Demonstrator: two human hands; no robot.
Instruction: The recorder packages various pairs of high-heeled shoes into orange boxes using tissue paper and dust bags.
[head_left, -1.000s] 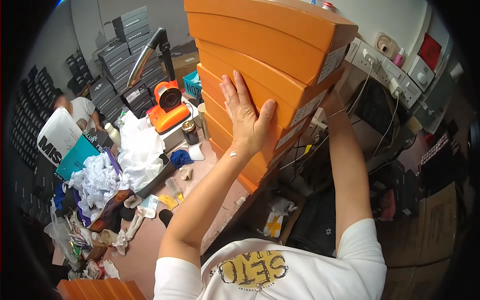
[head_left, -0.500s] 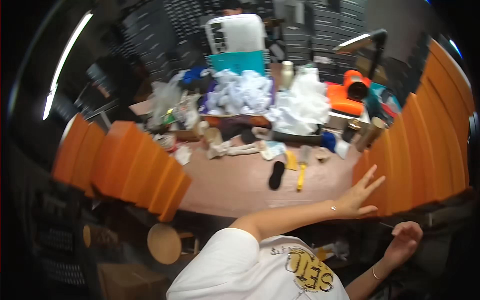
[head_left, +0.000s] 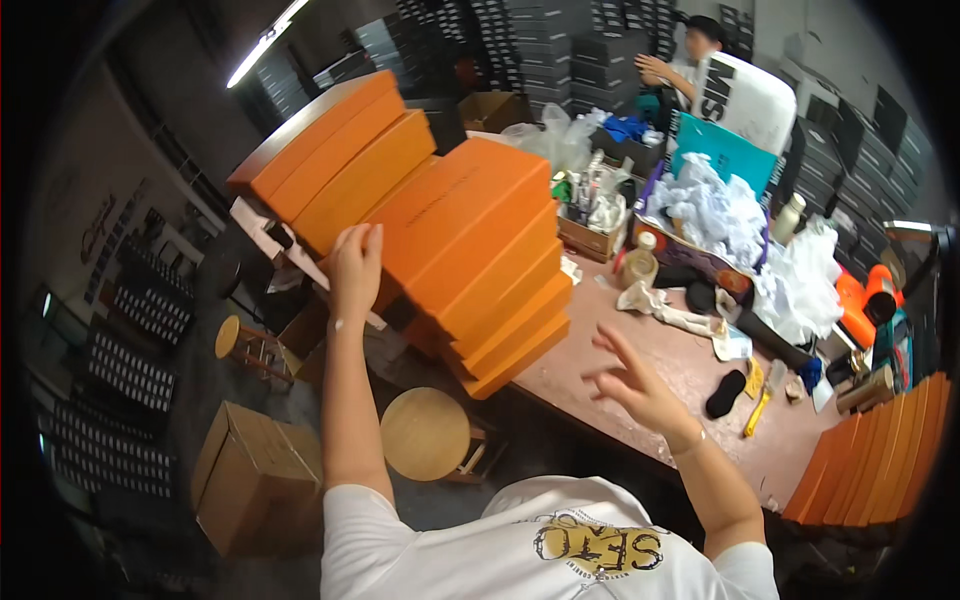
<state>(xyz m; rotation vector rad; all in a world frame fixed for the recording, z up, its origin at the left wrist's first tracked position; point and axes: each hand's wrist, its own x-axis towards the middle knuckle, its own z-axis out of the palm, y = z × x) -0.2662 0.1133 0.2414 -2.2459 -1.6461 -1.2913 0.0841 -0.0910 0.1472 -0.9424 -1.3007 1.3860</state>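
On the left part of the table stands a tilted-looking stack of orange boxes [head_left: 470,235], with a second orange box stack [head_left: 320,150] beyond it. My left hand [head_left: 356,262] is up at the near left corner of the closer stack, fingers stretched out and seeming to touch the top box. Whether the thumb presses the box is hidden. My right hand [head_left: 637,388] hovers over the table's front part, open with fingers spread and nothing in it. It is apart from the boxes.
More orange boxes [head_left: 880,450] stand at the right. On the pink tabletop [head_left: 560,375] lie a black insole [head_left: 725,394] and a yellow-handled brush [head_left: 764,398]. Behind are a bin of crumpled paper [head_left: 710,205] and plastic bags. A round stool [head_left: 425,433] and carton [head_left: 258,475] stand below. A person [head_left: 690,65] is at the back.
My view has swung left, from both hands near the right-hand boxes to the left stacks. My left hand has moved to the left stack; my right hand is now over the table.
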